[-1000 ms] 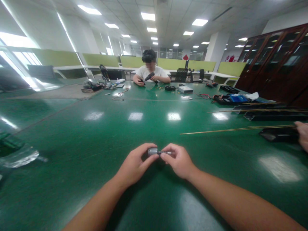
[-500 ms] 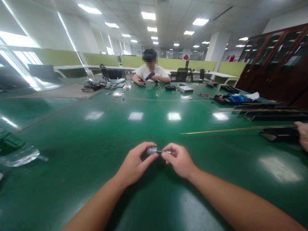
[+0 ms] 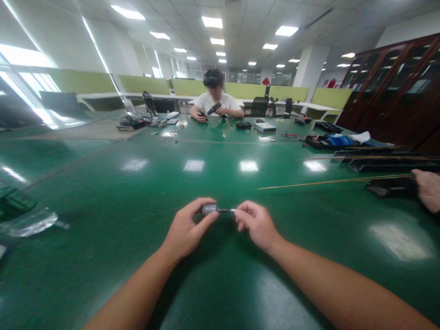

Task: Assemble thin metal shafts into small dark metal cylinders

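Between the thumb and fingers of my left hand (image 3: pixel 187 229) is a small silver-grey cylinder (image 3: pixel 209 209), which looks like a small motor. A thin dark lead (image 3: pixel 225 210) runs out of its right end, across the gap between my hands. My right hand (image 3: pixel 256 224) is closed in a pinch at the lead's pale far end, its fingertips hiding whatever lies beyond. Both hands are above the green table (image 3: pixel 220 284), with the cylinder and lead lying roughly level.
At right, a co-worker's hand (image 3: pixel 428 188) is at a black tray (image 3: pixel 392 187) with long thin brass-coloured rods (image 3: pixel 316 184). A clear bottle (image 3: pixel 27 215) lies at left. Across the table, a person (image 3: pixel 216 101) holds a power drill (image 3: pixel 213 109). A blue-filled toolbox (image 3: pixel 338 140) stands far right.
My left hand has shifted left and slightly up with the cylinder, so more of the lead shows between my hands. The co-worker's hand at right has moved further into view.
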`<move>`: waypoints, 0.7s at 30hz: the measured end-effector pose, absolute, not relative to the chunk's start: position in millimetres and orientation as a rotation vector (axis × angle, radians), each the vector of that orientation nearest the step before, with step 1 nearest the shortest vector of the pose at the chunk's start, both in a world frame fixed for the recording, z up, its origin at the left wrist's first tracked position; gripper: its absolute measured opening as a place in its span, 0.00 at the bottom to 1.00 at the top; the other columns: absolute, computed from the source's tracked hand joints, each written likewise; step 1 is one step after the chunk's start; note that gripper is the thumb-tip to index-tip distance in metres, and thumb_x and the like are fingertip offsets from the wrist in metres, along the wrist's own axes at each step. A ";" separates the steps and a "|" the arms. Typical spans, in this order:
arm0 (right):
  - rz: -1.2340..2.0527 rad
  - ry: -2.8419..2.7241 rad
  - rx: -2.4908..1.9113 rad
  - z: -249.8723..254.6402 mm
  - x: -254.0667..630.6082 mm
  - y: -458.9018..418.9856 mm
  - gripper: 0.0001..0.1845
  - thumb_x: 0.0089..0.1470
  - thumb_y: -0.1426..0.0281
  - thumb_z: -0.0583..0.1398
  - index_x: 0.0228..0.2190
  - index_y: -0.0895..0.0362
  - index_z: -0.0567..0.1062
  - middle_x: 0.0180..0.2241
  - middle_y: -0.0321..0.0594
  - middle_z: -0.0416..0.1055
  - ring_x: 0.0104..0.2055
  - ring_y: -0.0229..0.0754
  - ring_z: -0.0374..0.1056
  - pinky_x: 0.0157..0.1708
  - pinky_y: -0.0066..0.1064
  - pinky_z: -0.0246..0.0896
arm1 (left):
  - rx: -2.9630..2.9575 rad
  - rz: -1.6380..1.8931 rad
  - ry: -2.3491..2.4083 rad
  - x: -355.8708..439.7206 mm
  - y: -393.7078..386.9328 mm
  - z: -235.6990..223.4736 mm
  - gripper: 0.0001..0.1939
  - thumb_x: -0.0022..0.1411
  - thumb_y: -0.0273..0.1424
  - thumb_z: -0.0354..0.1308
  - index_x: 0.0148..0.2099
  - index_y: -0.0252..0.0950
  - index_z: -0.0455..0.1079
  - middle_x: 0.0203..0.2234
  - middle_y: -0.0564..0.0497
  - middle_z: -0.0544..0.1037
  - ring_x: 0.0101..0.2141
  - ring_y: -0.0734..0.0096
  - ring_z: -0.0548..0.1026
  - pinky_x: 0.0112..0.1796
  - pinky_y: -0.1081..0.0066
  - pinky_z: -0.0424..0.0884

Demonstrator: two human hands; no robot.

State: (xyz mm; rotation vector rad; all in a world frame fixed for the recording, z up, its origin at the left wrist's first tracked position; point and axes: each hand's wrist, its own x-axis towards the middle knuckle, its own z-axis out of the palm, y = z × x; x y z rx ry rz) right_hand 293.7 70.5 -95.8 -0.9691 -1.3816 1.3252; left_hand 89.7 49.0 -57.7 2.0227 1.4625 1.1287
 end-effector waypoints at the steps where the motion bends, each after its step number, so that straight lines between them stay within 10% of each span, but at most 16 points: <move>1: 1.327 -1.374 -0.972 -95.9 293.5 70.8 0.10 0.52 0.64 0.61 0.27 0.59 0.70 0.21 0.33 0.67 0.20 0.34 0.63 0.22 0.25 0.55 | 1.990 1.156 1.474 88.2 51.1 -58.2 0.17 0.61 0.44 0.59 0.46 0.39 0.73 0.40 0.49 0.78 0.39 0.64 0.75 0.46 0.66 0.70; 13: 1.332 -1.363 -0.980 -95.9 290.9 75.3 0.12 0.52 0.62 0.61 0.25 0.58 0.70 0.20 0.33 0.67 0.19 0.33 0.62 0.22 0.25 0.56 | 0.952 1.674 1.229 67.6 64.4 -51.7 0.24 0.41 0.35 0.73 0.31 0.35 0.59 0.28 0.54 0.75 0.31 0.71 0.77 0.36 0.74 0.72; 21: 1.334 -1.391 -0.988 -96.5 289.8 77.6 0.10 0.52 0.64 0.61 0.27 0.58 0.71 0.22 0.33 0.68 0.20 0.33 0.63 0.23 0.25 0.57 | 1.163 1.585 1.801 16.0 4.1 -27.3 0.40 0.51 0.41 0.69 0.63 0.47 0.58 0.40 0.49 0.80 0.45 0.58 0.78 0.51 0.53 0.73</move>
